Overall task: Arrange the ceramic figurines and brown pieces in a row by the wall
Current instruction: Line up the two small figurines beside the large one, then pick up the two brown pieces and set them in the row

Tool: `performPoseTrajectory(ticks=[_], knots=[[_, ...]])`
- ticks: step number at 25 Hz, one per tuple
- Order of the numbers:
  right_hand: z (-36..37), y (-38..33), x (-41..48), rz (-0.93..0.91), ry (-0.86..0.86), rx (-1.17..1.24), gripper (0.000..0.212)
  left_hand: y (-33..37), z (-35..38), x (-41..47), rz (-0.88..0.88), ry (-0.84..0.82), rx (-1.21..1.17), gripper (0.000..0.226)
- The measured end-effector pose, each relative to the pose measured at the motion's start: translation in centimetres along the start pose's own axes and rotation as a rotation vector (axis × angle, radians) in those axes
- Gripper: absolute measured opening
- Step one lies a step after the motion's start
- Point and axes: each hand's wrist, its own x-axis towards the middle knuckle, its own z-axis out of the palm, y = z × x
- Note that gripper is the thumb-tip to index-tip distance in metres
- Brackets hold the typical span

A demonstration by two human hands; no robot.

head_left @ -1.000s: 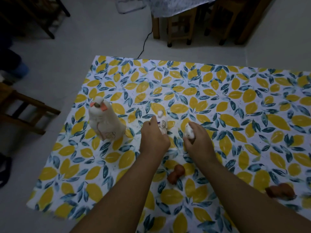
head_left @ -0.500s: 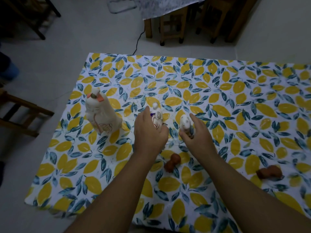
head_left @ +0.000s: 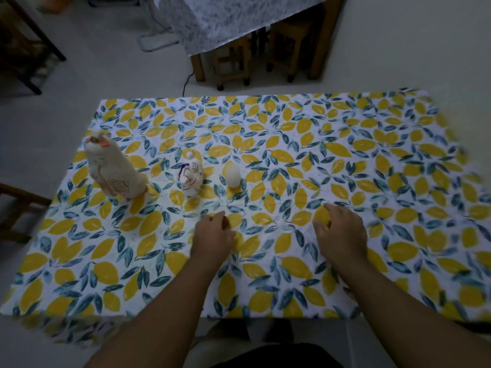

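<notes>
A home dining room: a table in a lemon-print tablecloth [head_left: 265,123], wooden stools [head_left: 231,62] beyond it under another cloth-covered table [head_left: 228,19].

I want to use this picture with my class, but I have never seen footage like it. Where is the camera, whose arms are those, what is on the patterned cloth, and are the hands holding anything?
The camera is worn on a person's head and looks forward and down, so the two bare arms entering from the bottom are the wearer's own. There is only this one view. A table covered by a lemon-print tablecloth fills the middle. On it three pale ceramic figurines stand upright in a line: a tall figurine, a small painted figurine and a plain egg-shaped piece. The left hand is curled over the cloth; what it grips, if anything, is hidden. The right hand hovers with fingers loosely spread, holding nothing visible. No brown pieces show.
</notes>
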Motion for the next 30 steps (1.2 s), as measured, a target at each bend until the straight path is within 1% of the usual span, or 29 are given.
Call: performPoseTrajectory(ticks=[3,7,9,11,13,15,16,18,20,23,25,28,30], knots=[[-0.8,2.9,-0.5,0.125,-0.033,0.083,0.055,0.9,1.5,-0.8,0.064,0.029,0.013,0.046],[-1.4,3.9,0.1,0.300,-0.062,0.274,0.068,3.5,3.2,-1.9,0.144,-0.044,-0.023,0.041],[-1.4,3.6,1.0,0.384,-0.106,0.397,0.074,4.6,3.8,-1.9,0.182,-0.064,-0.087,0.040],[-1.5,3.1,2.0,0.430,-0.145,0.523,0.071,5.9,3.8,-1.6,0.180,-0.089,-0.213,0.041],[-1.6,2.7,2.8,0.382,-0.164,0.617,0.056,6.8,3.5,-0.8,0.151,-0.101,-0.316,0.051],[-1.4,2.1,3.1,0.287,-0.183,0.682,0.048,7.5,3.3,0.2,0.162,-0.078,-0.368,0.059],[-1.4,1.7,3.3,0.241,-0.193,0.692,0.048,7.8,3.1,0.8,0.187,-0.056,-0.384,0.057],[-1.1,0.3,3.9,0.154,-0.202,0.692,0.053,8.1,2.7,2.2,0.216,-0.010,-0.420,0.044],[-1.0,-1.4,5.0,0.110,-0.197,0.720,0.057,8.5,2.2,3.8,0.229,0.009,-0.459,0.036],[-0.5,-3.8,7.4,0.030,-0.164,0.748,0.050,9.1,1.9,7.0,0.297,0.033,-0.434,0.041],[-0.3,-5.2,9.2,-0.015,-0.147,0.744,0.046,9.6,1.8,9.1,0.357,0.020,-0.399,0.044],[0.3,-6.4,11.5,-0.051,-0.160,0.718,0.043,10.2,2.0,12.1,0.440,0.029,-0.384,0.043],[1.0,-6.3,12.4,-0.064,-0.175,0.702,0.042,10.4,2.1,13.4,0.446,0.024,-0.363,0.047]])
